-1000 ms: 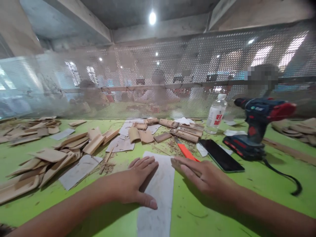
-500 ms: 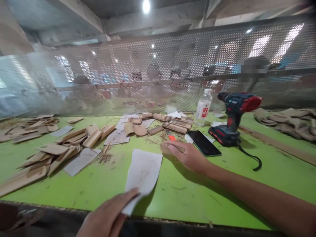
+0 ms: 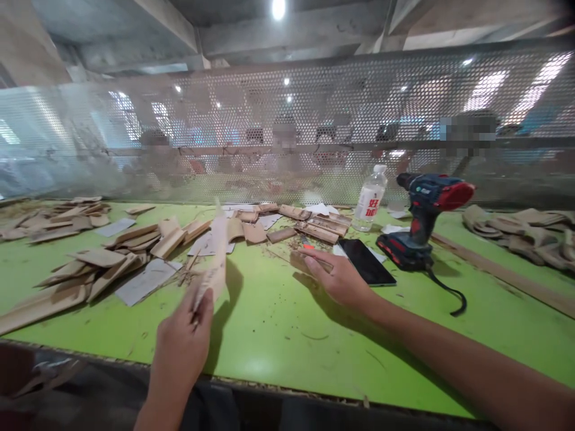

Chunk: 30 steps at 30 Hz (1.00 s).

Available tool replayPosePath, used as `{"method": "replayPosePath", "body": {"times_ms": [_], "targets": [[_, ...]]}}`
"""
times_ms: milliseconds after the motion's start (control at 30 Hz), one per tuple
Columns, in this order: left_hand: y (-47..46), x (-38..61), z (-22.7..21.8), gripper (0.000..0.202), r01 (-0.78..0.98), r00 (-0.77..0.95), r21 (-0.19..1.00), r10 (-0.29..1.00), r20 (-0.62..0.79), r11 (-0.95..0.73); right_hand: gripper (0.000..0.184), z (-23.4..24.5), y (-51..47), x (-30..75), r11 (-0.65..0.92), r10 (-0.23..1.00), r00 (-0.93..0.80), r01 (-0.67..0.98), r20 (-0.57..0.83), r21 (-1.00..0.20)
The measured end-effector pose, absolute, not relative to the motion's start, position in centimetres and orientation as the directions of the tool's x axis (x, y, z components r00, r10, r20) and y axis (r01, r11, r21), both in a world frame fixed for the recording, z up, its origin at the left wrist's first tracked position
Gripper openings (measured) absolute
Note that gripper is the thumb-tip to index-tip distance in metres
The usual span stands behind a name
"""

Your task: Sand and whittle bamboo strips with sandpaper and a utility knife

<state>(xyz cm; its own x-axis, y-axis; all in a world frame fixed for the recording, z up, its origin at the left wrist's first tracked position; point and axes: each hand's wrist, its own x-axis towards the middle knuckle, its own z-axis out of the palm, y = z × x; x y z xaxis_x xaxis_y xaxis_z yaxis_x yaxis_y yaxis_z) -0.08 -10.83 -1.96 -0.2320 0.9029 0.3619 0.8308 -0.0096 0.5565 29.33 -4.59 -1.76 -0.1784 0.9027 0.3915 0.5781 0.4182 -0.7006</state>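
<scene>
My left hand [image 3: 182, 335] pinches the lower end of a pale thin sheet [image 3: 216, 257], which stands on edge above the green table [image 3: 278, 335]. My right hand [image 3: 336, 275] lies further out on the table with its fingers stretched over a small brown wooden piece [image 3: 302, 260]. An orange utility knife [image 3: 307, 244] pokes out just beyond those fingers. A black phone [image 3: 366, 261] lies right beside that hand.
Piles of tan wooden strips [image 3: 103, 266] and grey sheets cover the left and back of the table. A clear water bottle [image 3: 370, 198], a red and blue cordless drill [image 3: 424, 218] with a black cord, and more strips [image 3: 525, 230] are at the right. A perforated metal screen [image 3: 287, 126] walls the back.
My left hand pulled the pale sheet towards me, then lifted it off the table and turned it on edge. My right hand stayed on the wooden piece.
</scene>
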Motion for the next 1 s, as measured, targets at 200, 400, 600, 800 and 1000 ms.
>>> {"method": "replayPosePath", "body": {"times_ms": [200,400,600,800,1000], "targets": [[-10.2,-1.3,-3.9,0.048,0.872,-0.072,0.461,0.891,0.449,-0.162,0.043,-2.3,-4.4,29.4,0.420,0.903,-0.182,0.566,0.389,-0.709],[-9.5,-1.5,-4.7,0.057,0.819,0.265,0.396,0.886,0.381,-0.415,0.042,-2.5,-4.5,29.4,0.422,0.902,-0.176,0.549,0.394,-0.721],[-9.0,-0.8,-4.4,0.073,0.852,0.430,0.246,0.886,0.175,-0.463,0.045,-2.2,-4.6,29.3,0.380,0.923,-0.147,0.501,0.356,-0.777],[-9.1,-0.8,-4.1,0.066,0.846,0.456,0.239,0.879,0.139,-0.477,0.055,-2.3,-4.8,29.0,0.153,0.978,-0.185,0.297,0.101,-0.942],[-9.6,-0.7,-3.8,0.046,0.776,0.486,0.368,0.857,0.169,-0.513,0.046,-2.1,-4.9,28.9,-0.170,0.926,-0.339,0.025,-0.169,-0.985]]}}
